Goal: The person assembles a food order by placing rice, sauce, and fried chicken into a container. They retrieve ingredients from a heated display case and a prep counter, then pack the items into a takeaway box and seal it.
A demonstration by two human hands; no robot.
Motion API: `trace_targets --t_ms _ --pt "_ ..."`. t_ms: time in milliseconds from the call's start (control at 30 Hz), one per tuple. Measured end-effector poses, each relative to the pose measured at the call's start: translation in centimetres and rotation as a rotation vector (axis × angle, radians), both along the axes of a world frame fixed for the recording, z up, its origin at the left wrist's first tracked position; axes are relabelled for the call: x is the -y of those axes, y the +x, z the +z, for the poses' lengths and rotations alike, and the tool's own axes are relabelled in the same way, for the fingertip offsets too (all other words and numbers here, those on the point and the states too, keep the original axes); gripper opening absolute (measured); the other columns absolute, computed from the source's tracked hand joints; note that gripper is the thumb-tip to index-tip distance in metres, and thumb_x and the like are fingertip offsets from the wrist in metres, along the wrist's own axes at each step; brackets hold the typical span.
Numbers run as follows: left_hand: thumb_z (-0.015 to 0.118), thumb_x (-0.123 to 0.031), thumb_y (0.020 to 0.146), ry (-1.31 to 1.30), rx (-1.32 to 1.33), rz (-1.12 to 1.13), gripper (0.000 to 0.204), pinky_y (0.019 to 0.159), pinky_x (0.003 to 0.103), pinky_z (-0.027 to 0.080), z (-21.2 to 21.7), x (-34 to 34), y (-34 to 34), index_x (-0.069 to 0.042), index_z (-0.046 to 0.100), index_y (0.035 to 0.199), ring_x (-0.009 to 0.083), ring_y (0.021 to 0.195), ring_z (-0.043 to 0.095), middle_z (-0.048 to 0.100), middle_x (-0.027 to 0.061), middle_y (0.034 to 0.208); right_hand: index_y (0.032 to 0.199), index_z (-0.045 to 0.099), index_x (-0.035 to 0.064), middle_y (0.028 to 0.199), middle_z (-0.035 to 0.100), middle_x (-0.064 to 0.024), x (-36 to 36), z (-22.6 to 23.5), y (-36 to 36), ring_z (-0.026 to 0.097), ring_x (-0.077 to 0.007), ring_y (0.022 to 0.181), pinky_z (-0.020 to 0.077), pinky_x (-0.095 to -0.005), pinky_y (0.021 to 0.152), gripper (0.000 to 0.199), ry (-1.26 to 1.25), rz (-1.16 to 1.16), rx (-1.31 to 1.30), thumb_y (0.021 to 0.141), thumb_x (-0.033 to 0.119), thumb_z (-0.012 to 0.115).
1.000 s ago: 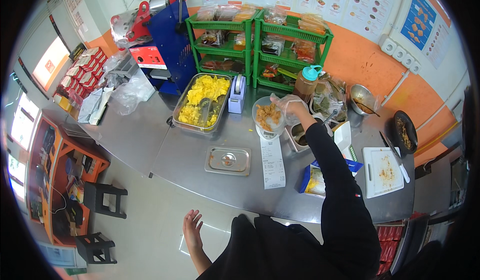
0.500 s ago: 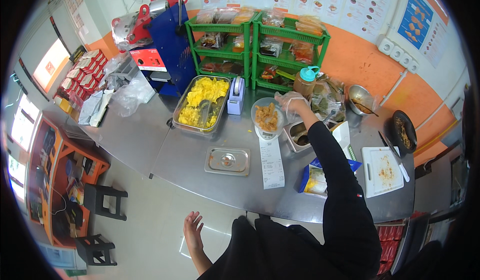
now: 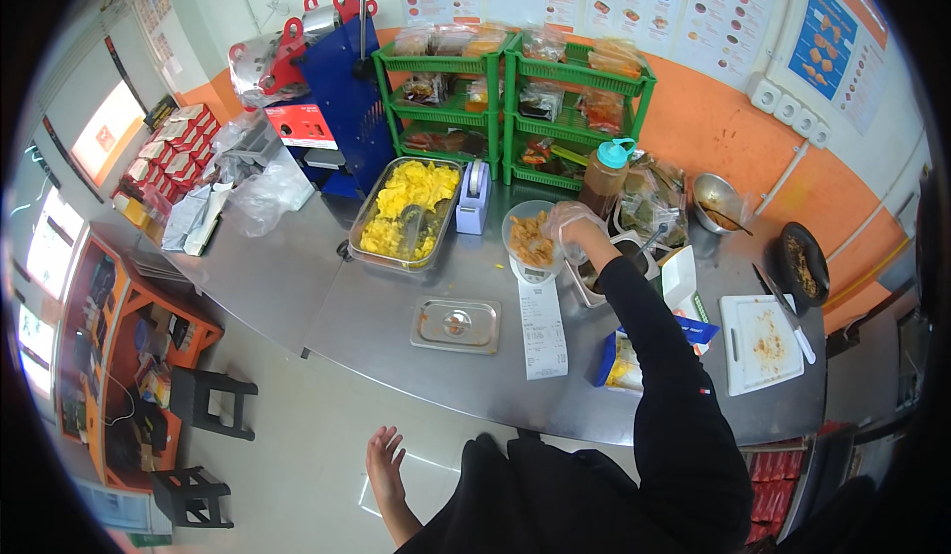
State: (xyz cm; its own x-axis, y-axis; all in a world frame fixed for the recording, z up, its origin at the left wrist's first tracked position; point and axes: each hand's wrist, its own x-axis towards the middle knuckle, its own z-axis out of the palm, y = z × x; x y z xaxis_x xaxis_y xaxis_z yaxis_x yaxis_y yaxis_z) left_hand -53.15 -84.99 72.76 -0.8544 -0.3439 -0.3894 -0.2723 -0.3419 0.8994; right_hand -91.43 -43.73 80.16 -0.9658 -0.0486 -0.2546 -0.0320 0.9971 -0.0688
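My right hand [image 3: 578, 227], in a clear plastic glove, is at the right rim of a clear bowl of orange-brown food pieces [image 3: 532, 242]. Its fingers are curled down and bunched; what they hold, if anything, is hidden. The bowl sits on a small white scale [image 3: 535, 275]. A long printed receipt [image 3: 544, 331] lies in front of it. Under my right forearm is a metal container [image 3: 590, 278] with a utensil handle. My left hand [image 3: 384, 463], bare, hangs open over the floor by the table's front edge, fingers apart, holding nothing.
A steel tray of yellow food [image 3: 365, 241] and a lilac tape dispenser [image 3: 473, 202] stand left of the bowl. A metal lid [image 3: 456, 325] lies nearer. Behind are green racks [image 3: 510, 108] and a blue-capped bottle [image 3: 603, 177]. A white cutting board [image 3: 758, 351] with a knife [image 3: 795, 328] lies right.
My right hand has drawn a little toward me and lower along the bowl's right side, its fingers more bunched. The whole view has shifted slightly; my left hand stays about where it was.
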Motion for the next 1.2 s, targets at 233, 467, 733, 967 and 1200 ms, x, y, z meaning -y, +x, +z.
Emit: trace_targets --t_ms 233,467,733,967,1200 --pt "0.048 -0.039 0.094 0.028 0.007 -0.008 0.048 0.093 0.041 0.039 -0.5 0.5 0.0 -0.005 0.047 0.127 0.0234 0.111 0.052 0.056 0.0111 0.123 0.082 0.063 0.0020 0.087 0.067 -0.0119 -2.4 -1.9 0.2 0.056 -0.0172 0.060 0.0442 -0.0254 0.046 0.010 -1.369 -0.360 0.134 0.082 0.010 0.058" --pt "0.048 -0.037 0.094 0.029 -0.032 -0.233 0.044 0.091 0.038 0.041 1.1 -1.4 -5.4 -0.005 0.049 0.124 0.0229 0.110 0.053 0.057 0.0113 0.121 0.099 0.056 0.0002 0.100 0.062 -0.0180 -3.9 2.1 7.8 0.054 -0.0161 0.064 0.0414 -0.0200 0.042 0.020 -2.352 -0.514 0.471 0.086 0.016 0.055" --pt "0.048 -0.023 0.095 0.013 -0.232 -0.681 0.036 0.095 0.041 0.040 -2.2 -9.0 -10.7 -0.005 0.046 0.127 0.0285 0.112 0.051 0.048 0.0151 0.129 0.100 0.057 -0.0006 0.087 0.058 -0.0094 -5.7 4.2 35.9 0.048 -0.0109 0.060 0.0414 -0.0192 0.047 0.025 -2.483 -0.563 -0.023 0.088 0.021 0.053" --pt "0.049 -0.021 0.094 0.015 -0.335 -1.111 0.034 0.092 0.038 0.041 1.6 -29.9 -4.3 -0.004 0.047 0.123 0.0258 0.107 0.053 0.051 0.0141 0.123 0.093 0.060 -0.0031 0.069 0.055 -0.0073 -13.8 -5.0 74.1 0.044 -0.0100 0.047 0.0345 -0.0194 0.036 0.024 -2.061 -1.573 -1.376 0.084 0.018 0.054" --pt "0.050 -0.020 0.093 0.122 -0.486 -1.423 0.032 0.089 0.036 0.043 2.8 -47.9 13.6 -0.003 0.049 0.119 0.0232 0.102 0.055 0.054 0.0132 0.117 0.086 0.059 0.0015 0.068 0.061 -0.0091 -17.8 2.6 111.2 0.050 -0.0148 0.046 0.0383 -0.0232 0.039 0.017 -1.457 -1.297 -3.002 0.082 0.017 0.052"
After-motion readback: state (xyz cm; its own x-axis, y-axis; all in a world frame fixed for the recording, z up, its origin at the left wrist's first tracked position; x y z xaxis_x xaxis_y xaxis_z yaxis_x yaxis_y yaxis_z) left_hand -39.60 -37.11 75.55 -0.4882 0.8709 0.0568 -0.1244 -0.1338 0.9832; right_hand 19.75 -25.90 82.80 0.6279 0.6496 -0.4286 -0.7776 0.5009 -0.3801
